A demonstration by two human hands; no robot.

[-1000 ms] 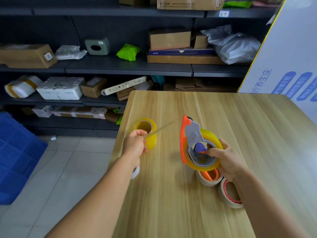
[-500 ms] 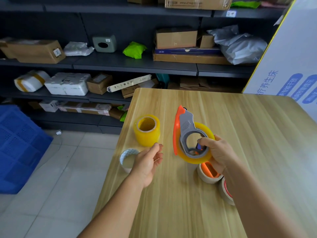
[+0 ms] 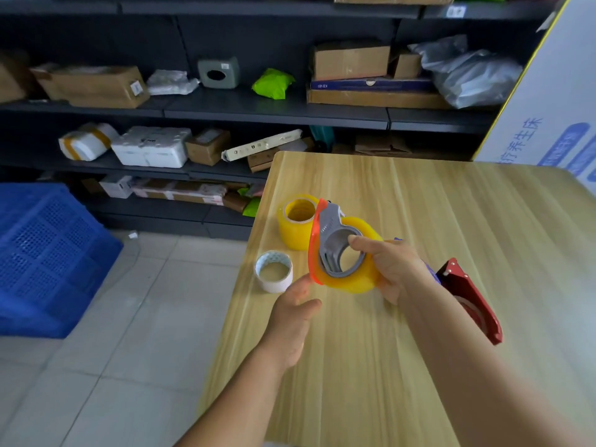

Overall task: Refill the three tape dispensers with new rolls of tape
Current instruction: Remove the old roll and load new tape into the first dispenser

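My right hand (image 3: 392, 267) holds an orange-and-grey tape dispenser (image 3: 325, 243) with a yellow tape roll (image 3: 354, 280) mounted in it, lifted above the wooden table (image 3: 451, 221). My left hand (image 3: 295, 317) hovers just below the dispenser's orange edge, fingers apart, holding nothing. A second yellow tape roll (image 3: 295, 222) stands upright on the table behind the dispenser. A small white cardboard core (image 3: 274, 271) stands near the table's left edge. A red dispenser (image 3: 471, 298) lies to the right, partly hidden by my right forearm.
Dark shelving (image 3: 225, 108) with cardboard boxes and parcels runs behind the table. A blue plastic crate (image 3: 42, 253) sits on the tiled floor at the left. A white printed board (image 3: 548, 108) leans at the right.
My left hand let go of the tape end it was pulling and dropped toward the dispenser's lower edge. The view shifted, bringing the red dispenser into sight and hiding the rolls under my right arm.
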